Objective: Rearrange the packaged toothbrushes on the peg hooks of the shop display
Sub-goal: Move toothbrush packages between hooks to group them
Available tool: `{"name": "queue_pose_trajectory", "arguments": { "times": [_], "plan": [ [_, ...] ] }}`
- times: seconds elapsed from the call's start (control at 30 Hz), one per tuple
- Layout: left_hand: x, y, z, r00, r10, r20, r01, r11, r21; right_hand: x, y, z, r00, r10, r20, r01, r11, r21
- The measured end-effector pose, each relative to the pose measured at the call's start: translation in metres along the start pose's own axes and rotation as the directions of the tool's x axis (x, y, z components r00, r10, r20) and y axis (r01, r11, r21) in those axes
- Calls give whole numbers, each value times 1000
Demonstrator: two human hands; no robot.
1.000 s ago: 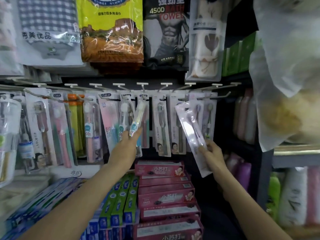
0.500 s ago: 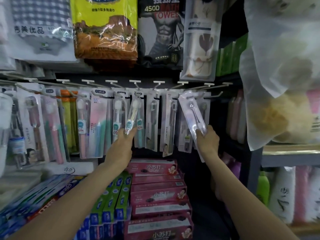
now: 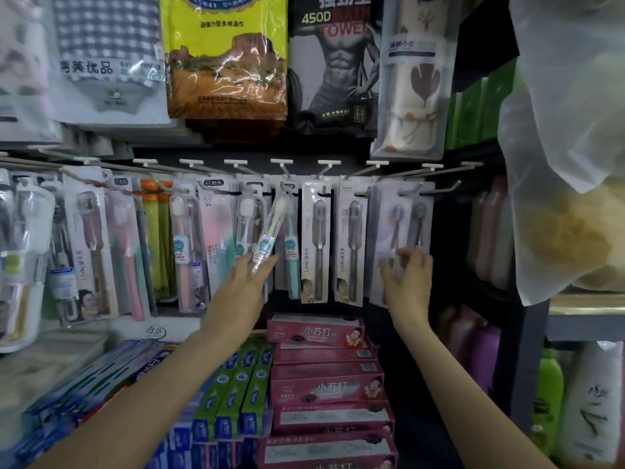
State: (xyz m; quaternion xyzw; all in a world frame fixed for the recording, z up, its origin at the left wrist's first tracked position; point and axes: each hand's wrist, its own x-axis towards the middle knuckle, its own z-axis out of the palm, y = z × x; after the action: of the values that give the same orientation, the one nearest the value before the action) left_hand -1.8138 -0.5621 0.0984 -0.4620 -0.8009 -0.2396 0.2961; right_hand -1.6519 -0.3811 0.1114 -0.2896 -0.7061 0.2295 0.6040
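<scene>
We see the left hand [image 3: 241,292] pinching a tilted clear toothbrush pack [image 3: 270,231]; the right hand [image 3: 407,282], fingers curled, grips the purple pack [image 3: 389,238] hanging on its peg hook [image 3: 363,192].

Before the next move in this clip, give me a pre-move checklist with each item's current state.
1. Left hand holds the tilted toothbrush pack: ok.
2. That pack hangs on a peg: not ok, it is off the hooks.
3. Right hand at the bottom of the lilac pack: ok.
4. Lilac pack's hole seated on its peg hook: cannot tell.
5. Grey packs beside it hang straight: ok.
</scene>
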Motion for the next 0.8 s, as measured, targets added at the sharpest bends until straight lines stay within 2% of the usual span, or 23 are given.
{"name": "queue_pose_trajectory", "arguments": {
  "times": [0.07, 0.13, 0.17, 0.3, 0.37, 0.43, 0.6, 0.67, 0.8],
  "plan": [
    [-2, -4, 0, 997, 56, -45, -56, 998, -1, -6, -6, 13, 990, -102, 101, 103, 995, -8],
    [-5, -6, -1, 994, 95, -59, -96, 995, -11, -11, -9, 29, 967, -127, 219, 137, 990, -28],
    [-6, -7, -1, 992, 108, -59, -109, 994, -14, -14, -10, 36, 965, -116, 234, 126, 992, -30],
    [-8, -9, -2, 976, 190, -105, -191, 982, 2, -18, -6, 56, 985, 113, 127, -119, 992, 44],
    [-9, -12, -2, 976, 183, -119, -182, 983, 22, -14, -4, 64, 951, 256, 171, -282, 948, 147],
    [-9, -12, -1, 973, 192, -131, -187, 981, 47, -10, -2, 71, 916, 338, 216, -383, 896, 223],
    [-9, -13, 4, 972, 182, -145, -178, 983, 45, -7, 3, 69, 914, 342, 219, -386, 898, 210],
    [-8, -13, 5, 975, 172, -137, -168, 985, 45, -6, 2, 64, 919, 304, 252, -356, 914, 193],
    [-8, -13, 5, 978, 167, -124, -163, 986, 41, -2, -3, 54, 884, 307, 351, -364, 926, 105]
  ]
}}
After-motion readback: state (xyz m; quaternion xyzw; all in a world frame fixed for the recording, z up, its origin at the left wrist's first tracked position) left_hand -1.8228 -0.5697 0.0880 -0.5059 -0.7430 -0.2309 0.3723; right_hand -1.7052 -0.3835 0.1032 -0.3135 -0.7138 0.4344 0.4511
